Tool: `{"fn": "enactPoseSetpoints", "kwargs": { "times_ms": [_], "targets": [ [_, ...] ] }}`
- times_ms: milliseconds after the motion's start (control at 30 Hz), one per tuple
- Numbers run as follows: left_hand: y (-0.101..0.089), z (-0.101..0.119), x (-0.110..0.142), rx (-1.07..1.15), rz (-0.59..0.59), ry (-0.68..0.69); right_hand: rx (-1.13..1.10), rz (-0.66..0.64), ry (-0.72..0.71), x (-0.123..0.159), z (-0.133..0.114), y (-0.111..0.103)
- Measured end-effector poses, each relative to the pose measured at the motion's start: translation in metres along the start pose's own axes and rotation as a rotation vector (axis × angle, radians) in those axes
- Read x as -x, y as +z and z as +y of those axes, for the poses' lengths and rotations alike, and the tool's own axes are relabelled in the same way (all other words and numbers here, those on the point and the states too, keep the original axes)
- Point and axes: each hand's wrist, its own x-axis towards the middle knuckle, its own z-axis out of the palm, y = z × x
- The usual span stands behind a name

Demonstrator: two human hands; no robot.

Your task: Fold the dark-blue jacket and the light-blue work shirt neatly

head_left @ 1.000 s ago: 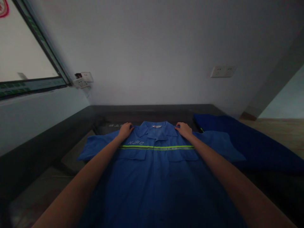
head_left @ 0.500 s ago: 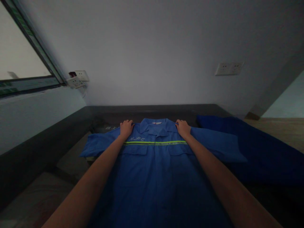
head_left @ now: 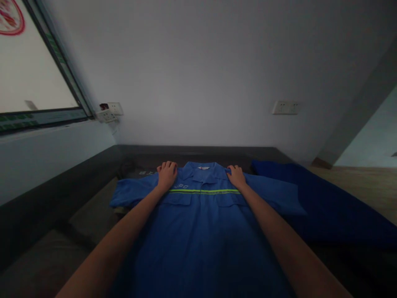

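A blue work shirt [head_left: 198,231] lies spread out front side up, with its collar at the far end and a yellow-green stripe across the chest. My left hand [head_left: 167,176] has its fingers curled over the shirt's left-side shoulder and partly covers the chest lettering. On the opposite shoulder, my right hand [head_left: 237,176] is closed on the cloth near the collar. Both short sleeves stick out sideways beyond my hands. The lower part of the shirt runs toward me between my forearms.
Dark blue cloth [head_left: 328,203] lies to the right, partly under the sleeve. A dark raised edge [head_left: 192,150] runs along the wall behind the shirt. Wall sockets [head_left: 285,108] are at the right, more sockets [head_left: 108,112] by the window at the left.
My view has tilted up slightly, so the shirt and wall sit lower. My left hand now covers more of the chest lettering. Both hands stay at the shoulders.
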Motion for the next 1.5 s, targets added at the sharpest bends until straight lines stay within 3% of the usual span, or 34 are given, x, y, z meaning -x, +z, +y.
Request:
{"fn": "enactPoseSetpoints", "kwargs": {
  "times_ms": [200,333,633,800,1000,1233,1500],
  "targets": [
    [-0.03,0.027,0.059,0.096,-0.176,0.175,-0.13,0.045,-0.097,0.036,0.004,-0.027],
    [-0.053,0.041,0.095,0.15,-0.28,0.225,-0.195,0.0,-0.163,0.073,-0.004,-0.051],
    [-0.081,0.078,0.161,0.261,-0.37,0.171,-0.236,-0.211,-0.336,0.17,-0.063,-0.097],
    [-0.07,0.1,0.151,0.336,-0.354,0.12,-0.206,-0.249,-0.273,0.181,-0.111,-0.1],
    [-0.048,0.104,0.143,0.379,-0.247,-0.045,-0.13,-0.24,-0.04,0.187,-0.15,-0.077],
    [-0.048,0.103,0.153,0.403,-0.2,0.034,-0.147,-0.178,0.117,0.19,-0.139,-0.069],
    [-0.062,0.114,0.16,0.306,-0.253,0.071,-0.202,-0.152,0.097,0.199,-0.13,-0.072]
  ]
}}
